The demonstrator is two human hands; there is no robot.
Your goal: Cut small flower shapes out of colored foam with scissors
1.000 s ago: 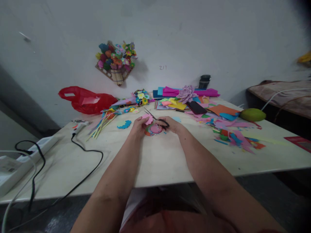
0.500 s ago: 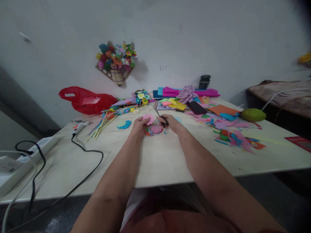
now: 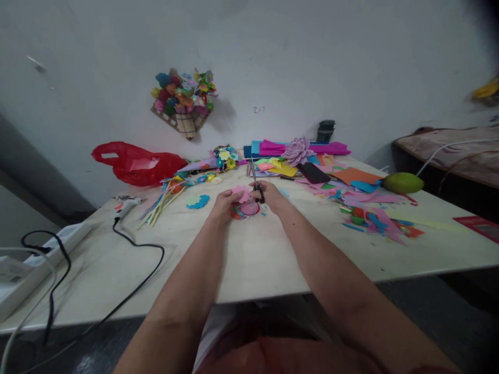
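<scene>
Between its fingers my left hand (image 3: 225, 203) pinches a pink paper piece with a scalloped edge (image 3: 240, 193). My right hand (image 3: 270, 196) is closed round the black handles of a pair of scissors (image 3: 254, 174), whose blades point up and away from me. The paper and the scissors are close together, and I cannot tell if they touch. Beneath both hands a round, colourful item with a pink centre (image 3: 249, 208) lies on the table, partly covered. Blue and pale green scalloped pieces (image 3: 199, 201) rest left of my left hand.
A glue gun (image 3: 127, 206) with a black cord lies left, near a white power strip (image 3: 58, 249). Paper strips (image 3: 161, 205) and a red plastic bag (image 3: 140, 165) sit behind. Paper scraps (image 3: 374, 221), a phone (image 3: 313, 173) and a green mango-like fruit (image 3: 403, 182) are at right.
The scissors have turned from slanting left to nearly upright, and their blades look closer together. The pink paper has shifted slightly right. The whole view has moved a little.
</scene>
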